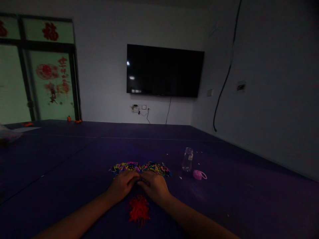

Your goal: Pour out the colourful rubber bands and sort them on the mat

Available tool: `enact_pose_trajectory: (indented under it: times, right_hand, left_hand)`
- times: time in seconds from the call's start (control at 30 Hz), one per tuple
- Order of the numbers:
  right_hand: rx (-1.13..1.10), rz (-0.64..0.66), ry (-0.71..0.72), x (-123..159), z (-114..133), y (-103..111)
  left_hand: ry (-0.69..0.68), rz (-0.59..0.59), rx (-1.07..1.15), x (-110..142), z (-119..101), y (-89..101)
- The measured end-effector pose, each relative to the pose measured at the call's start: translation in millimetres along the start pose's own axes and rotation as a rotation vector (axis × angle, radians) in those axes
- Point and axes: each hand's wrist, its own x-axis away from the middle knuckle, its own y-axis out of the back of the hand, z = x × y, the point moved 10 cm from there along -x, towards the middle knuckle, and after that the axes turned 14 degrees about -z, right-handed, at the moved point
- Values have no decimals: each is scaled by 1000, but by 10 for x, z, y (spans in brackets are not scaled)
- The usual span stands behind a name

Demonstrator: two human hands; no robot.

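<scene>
Two loose heaps of small multicoloured rubber bands, a left heap (126,166) and a right heap (156,168), lie side by side on the purple surface. My left hand (124,182) is at the near edge of the left heap, fingers bent and closed together. Against the right heap's near edge is my right hand (154,185), its thumb and fingers pinched inward. The fingertips of both hands meet between the heaps; what they grip is hidden. A pile of red rubber bands (139,209) lies between my forearms, closer to me.
An uncapped clear bottle (187,162) stands right of the heaps, with a pink lid with a loop (198,175) beside it. Small white scraps lie around them. A clear plastic bag (8,133) and orange objects (69,118) are far left. A dark television (164,71) hangs on the wall.
</scene>
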Motion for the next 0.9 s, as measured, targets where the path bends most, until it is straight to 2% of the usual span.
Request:
enact_pose_trajectory:
  times: [0.53, 0.9]
  right_hand:
    - [140, 44, 78, 43, 47, -44]
    - [125, 46, 73, 46, 50, -43]
  left_hand:
    - [-87, 58, -10, -26, -222, -31]
    - [-120, 46, -33, -17, -245, -22]
